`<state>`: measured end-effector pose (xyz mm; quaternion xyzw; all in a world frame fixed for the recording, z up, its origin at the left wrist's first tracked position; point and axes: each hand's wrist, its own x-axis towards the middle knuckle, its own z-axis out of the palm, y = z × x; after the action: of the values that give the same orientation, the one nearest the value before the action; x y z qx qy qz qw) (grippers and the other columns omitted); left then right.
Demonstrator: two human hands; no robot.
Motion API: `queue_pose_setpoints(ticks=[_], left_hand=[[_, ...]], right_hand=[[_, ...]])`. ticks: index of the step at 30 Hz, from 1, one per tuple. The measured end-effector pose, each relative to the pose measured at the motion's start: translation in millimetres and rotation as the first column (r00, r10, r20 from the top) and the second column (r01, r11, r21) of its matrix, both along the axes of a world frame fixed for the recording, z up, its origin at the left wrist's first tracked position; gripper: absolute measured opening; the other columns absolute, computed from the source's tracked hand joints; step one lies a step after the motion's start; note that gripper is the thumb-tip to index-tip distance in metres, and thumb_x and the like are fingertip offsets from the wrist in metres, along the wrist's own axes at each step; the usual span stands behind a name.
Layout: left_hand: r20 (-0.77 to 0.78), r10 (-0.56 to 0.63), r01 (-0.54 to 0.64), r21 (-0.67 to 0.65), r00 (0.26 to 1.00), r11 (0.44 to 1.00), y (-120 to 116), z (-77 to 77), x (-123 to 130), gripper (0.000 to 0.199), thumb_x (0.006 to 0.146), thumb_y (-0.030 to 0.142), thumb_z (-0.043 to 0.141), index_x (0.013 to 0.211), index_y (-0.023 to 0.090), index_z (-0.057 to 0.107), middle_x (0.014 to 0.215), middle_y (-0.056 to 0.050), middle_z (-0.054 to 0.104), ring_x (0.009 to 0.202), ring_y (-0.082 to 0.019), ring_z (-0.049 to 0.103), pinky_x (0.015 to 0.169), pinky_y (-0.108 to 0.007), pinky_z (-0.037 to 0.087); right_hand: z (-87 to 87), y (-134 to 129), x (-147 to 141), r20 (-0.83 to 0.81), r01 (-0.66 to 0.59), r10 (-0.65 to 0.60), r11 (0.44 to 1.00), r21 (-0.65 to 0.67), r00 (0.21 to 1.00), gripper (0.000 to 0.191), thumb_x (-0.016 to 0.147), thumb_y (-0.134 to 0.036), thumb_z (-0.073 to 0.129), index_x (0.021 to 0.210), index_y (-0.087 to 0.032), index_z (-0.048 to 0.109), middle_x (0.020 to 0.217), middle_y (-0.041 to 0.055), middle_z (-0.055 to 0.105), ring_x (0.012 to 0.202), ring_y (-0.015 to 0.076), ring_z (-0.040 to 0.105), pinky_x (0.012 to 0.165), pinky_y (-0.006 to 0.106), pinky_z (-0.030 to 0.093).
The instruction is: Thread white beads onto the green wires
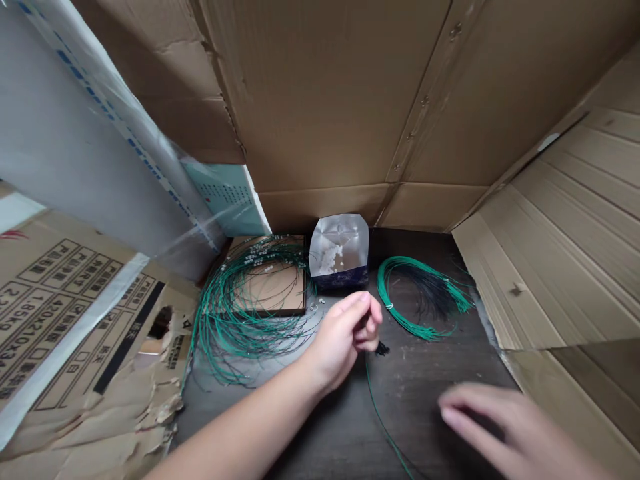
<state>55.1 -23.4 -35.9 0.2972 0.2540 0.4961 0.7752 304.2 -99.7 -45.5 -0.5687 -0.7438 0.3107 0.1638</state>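
My left hand (345, 337) is raised over the middle of the table, thumb and fingers pinched together on a wire. A thin green wire (379, 413) hangs below it and runs down to the bottom edge. At the lower right is my right hand (493, 423), smeared by motion, with thumb and forefinger tips close together; anything between them is too small to make out. Right of my left hand lies a tied bundle of green and black wires (387, 307). A loose heap of green and black wires (225, 340) with small white connectors spreads to its left.
An open silvery bag (340, 230) with small white pieces inside stands at the back. A flat cardboard box (270, 293) lies under part of the loose wires. Cardboard walls (330, 100) enclose the dark tabletop (425, 373), and a printed carton (75, 333) stands at left.
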Motion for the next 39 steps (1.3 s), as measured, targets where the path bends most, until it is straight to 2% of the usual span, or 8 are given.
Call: queue_pose_setpoints(ticks=[2, 5, 9, 16, 21, 28, 33, 39], left_hand=[[-0.015, -0.029, 0.029, 0.007, 0.999, 1.0, -7, -9.1, 2, 0.043, 0.091, 0.05, 0.071, 0.072, 0.015, 0.056, 0.06, 0.005, 0.04, 0.051, -0.005, 0.022, 0.051, -0.022, 0.016], [-0.051, -0.073, 0.075, 0.035, 0.996, 0.997, -16, -19.9, 1, 0.045, 0.093, 0.054, 0.067, 0.072, 0.016, 0.055, 0.058, 0.006, 0.037, 0.05, -0.006, 0.023, 0.051, -0.024, 0.018], [-0.09, -0.087, 0.096, 0.097, 0.992, 0.991, -18, -25.6, -8, 0.047, 0.093, 0.056, 0.067, 0.071, 0.016, 0.055, 0.06, 0.005, 0.04, 0.052, -0.007, 0.028, 0.052, -0.024, 0.023], [-0.039, -0.043, 0.045, 0.056, 0.998, 0.997, -11, -33.6, -18, 0.049, 0.091, 0.057, 0.07, 0.07, 0.017, 0.054, 0.067, -0.001, 0.057, 0.05, -0.008, 0.043, 0.052, -0.025, 0.033], [-0.078, 0.014, -0.008, 0.08, 0.997, 0.997, -7, -36.7, -22, 0.049, 0.094, 0.058, 0.067, 0.07, 0.015, 0.062, 0.075, -0.004, 0.059, 0.06, -0.012, 0.051, 0.059, -0.026, 0.041], [-0.316, 0.342, -0.271, 0.247, 0.885, 0.93, -5, -38.9, -30, 0.038, 0.103, 0.052, 0.056, 0.11, 0.026, 0.083, 0.132, -0.01, 0.063, 0.118, -0.025, 0.059, 0.092, -0.032, 0.051], [-0.394, 0.406, -0.284, 0.331, 0.824, 0.9, -9, -39.6, -26, 0.038, 0.103, 0.052, 0.056, 0.118, 0.029, 0.082, 0.133, -0.009, 0.066, 0.133, -0.026, 0.056, 0.117, -0.039, 0.044], [-0.433, 0.435, -0.307, 0.336, 0.789, 0.891, -9, -36.8, -26, 0.04, 0.102, 0.054, 0.056, 0.118, 0.028, 0.082, 0.133, -0.01, 0.069, 0.134, -0.027, 0.057, 0.118, -0.042, 0.045]], right_hand=[[15.6, 28, -20, -0.134, 0.094, -0.08, 0.991, 0.1, 0.988, 0.031, 0.093, -0.053, 0.065, 0.095, -0.028, 0.084, 0.102, 0.0091, 0.083, 0.095, 0.0301, 0.079, 0.085, 0.041, 0.066], [27.8, 66, -57, -0.327, 0.125, -0.089, 0.988, 0.091, 0.941, 0.035, 0.09, -0.052, 0.069, 0.103, -0.022, 0.082, 0.101, 0.0098, 0.083, 0.092, 0.0269, 0.079, 0.085, 0.04, 0.065], [31.6, 95, -88, -0.432, -0.051, 0.102, 0.991, 0.127, 0.896, 0.027, 0.092, -0.044, 0.068, 0.084, -0.02, 0.078, 0.087, 0.0065, 0.079, 0.081, 0.0208, 0.074, 0.08, 0.034, 0.06], [31.2, 121, -93, -0.478, -0.245, 0.275, 0.961, 0.126, 0.834, 0.026, 0.092, -0.041, 0.074, 0.08, -0.02, 0.08, 0.081, 0.0057, 0.077, 0.077, 0.0178, 0.071, 0.074, 0.03, 0.056], [23.5, 131, -96, -0.514, -0.226, 0.242, 0.97, 0.094, 0.823, 0.029, 0.09, -0.045, 0.076, 0.076, -0.02, 0.079, 0.076, 0.0054, 0.075, 0.071, 0.0178, 0.07, 0.069, 0.029, 0.057], [19.4, 129, -93, -0.439, -0.187, 0.112, 0.974, -0.131, 0.891, 0.03, 0.091, -0.046, 0.07, 0.08, -0.019, 0.077, 0.082, 0.0059, 0.078, 0.076, 0.0194, 0.069, 0.07, 0.029, 0.055], [19.5, 117, -108, -0.474, -0.262, 0.132, 0.94, -0.219, 0.87, 0.03, 0.092, -0.044, 0.067, 0.078, -0.018, 0.073, 0.075, 0.004, 0.074, 0.069, 0.0163, 0.065, 0.065, 0.027, 0.052], [11.1, 111, -116, -0.575, -0.346, 0.112, 0.883, -0.317, 0.811, 0.029, 0.09, -0.044, 0.071, 0.078, -0.018, 0.07, 0.068, 0.0007, 0.067, 0.062, 0.0123, 0.056, 0.06, 0.024, 0.047]])
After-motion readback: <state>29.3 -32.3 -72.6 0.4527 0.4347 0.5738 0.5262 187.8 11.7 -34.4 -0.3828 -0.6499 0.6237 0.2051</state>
